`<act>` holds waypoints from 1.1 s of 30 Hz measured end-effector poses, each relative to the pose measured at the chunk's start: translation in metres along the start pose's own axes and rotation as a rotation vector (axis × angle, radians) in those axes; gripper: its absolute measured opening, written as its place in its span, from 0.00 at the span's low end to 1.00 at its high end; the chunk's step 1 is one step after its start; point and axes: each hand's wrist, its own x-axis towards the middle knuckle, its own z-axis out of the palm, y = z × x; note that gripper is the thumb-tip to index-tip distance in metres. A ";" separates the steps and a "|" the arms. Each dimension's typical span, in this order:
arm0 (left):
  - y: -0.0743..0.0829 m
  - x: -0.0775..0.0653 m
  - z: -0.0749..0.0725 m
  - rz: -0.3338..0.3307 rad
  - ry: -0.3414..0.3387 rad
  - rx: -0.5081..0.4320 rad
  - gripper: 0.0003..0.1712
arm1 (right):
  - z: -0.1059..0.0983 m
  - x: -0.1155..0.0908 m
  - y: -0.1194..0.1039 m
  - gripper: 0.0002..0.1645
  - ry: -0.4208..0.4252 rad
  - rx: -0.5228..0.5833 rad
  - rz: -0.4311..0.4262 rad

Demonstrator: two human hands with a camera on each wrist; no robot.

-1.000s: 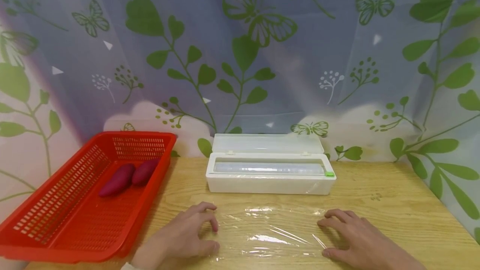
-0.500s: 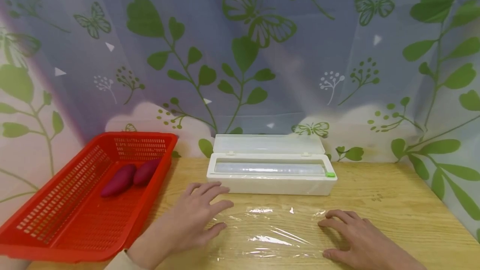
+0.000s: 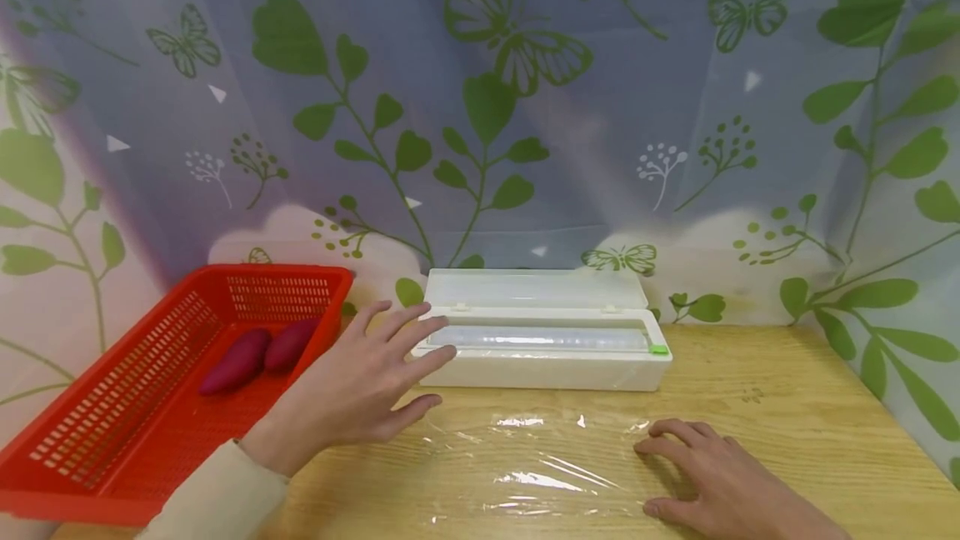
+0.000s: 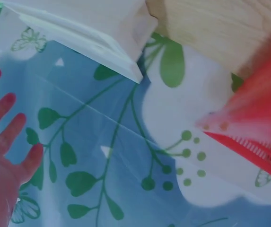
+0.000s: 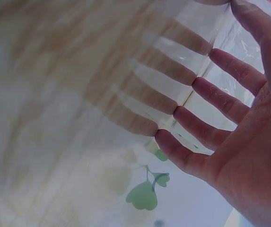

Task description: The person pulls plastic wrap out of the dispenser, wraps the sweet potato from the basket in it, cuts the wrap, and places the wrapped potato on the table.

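Note:
My left hand (image 3: 367, 382) is raised with its fingers spread, holding nothing. In the head view it overlaps the left end of a white cling film box (image 3: 540, 373), and the left wrist view shows its straight fingers (image 4: 5, 135) apart from the box. A sheet of clear cling film (image 3: 540, 477) lies flat and slightly wrinkled on the table in front of the box. My right hand (image 3: 712, 477) rests at the sheet's right edge. Its fingertips touch down there, as the right wrist view also shows. Inside the box sits the film roll (image 3: 536, 338).
A red plastic basket (image 3: 168, 457) stands at the left, with two purple sweet potatoes (image 3: 236, 361) inside. The box's clear lid (image 3: 536, 288) is tilted back, and a green slider (image 3: 657, 349) sits at its right front. A patterned curtain (image 3: 600, 148) hangs behind the wooden table (image 3: 795, 432).
My left hand has lifted from the film's left edge and moved up and away toward the box, its fingers opening out. The right hand and the film have stayed in place.

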 end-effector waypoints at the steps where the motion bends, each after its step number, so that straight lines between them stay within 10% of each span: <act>1: -0.003 0.000 0.000 0.008 0.008 0.005 0.28 | 0.000 0.000 0.000 0.35 0.005 -0.005 -0.003; 19: -0.043 0.002 -0.010 0.017 0.077 0.066 0.28 | -0.002 0.000 -0.003 0.35 -0.017 0.005 0.021; 33: -0.085 -0.026 -0.010 -0.119 0.051 0.100 0.29 | -0.002 0.001 -0.002 0.35 -0.011 0.004 0.014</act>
